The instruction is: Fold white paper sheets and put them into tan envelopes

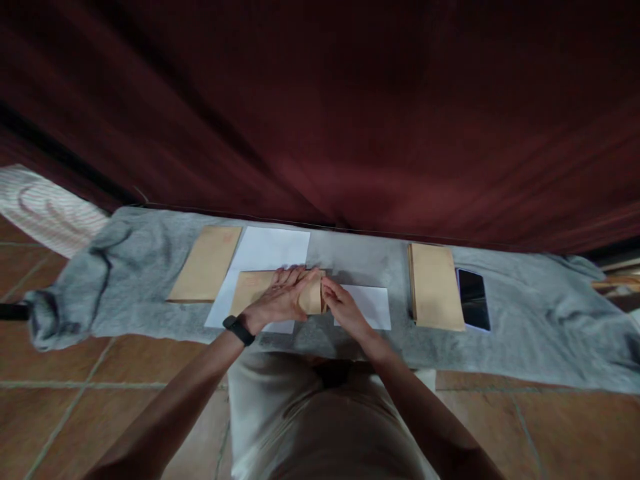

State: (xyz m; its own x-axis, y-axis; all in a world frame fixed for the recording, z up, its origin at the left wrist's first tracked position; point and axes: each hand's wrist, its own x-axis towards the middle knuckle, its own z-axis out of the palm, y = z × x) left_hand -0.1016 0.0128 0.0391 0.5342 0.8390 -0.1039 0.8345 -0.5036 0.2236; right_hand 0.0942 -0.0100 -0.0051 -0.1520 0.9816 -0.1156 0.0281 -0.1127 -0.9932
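Note:
A brown envelope (250,288) lies on a white sheet (273,250) on the grey cloth (150,267). My left hand (280,297), with a black watch at the wrist, lies flat on the envelope with its fingers stretched out. My right hand (340,303) pinches the envelope's flap (314,298) at its right end, fingers closed on it. A folded white paper (373,305) rests just right of my right hand.
Another brown envelope (206,263) lies at the left. A stack of brown envelopes (436,285) sits to the right, with a dark phone (473,299) beside it. A dark red curtain (350,113) hangs behind. Tiled floor (75,373) shows in front.

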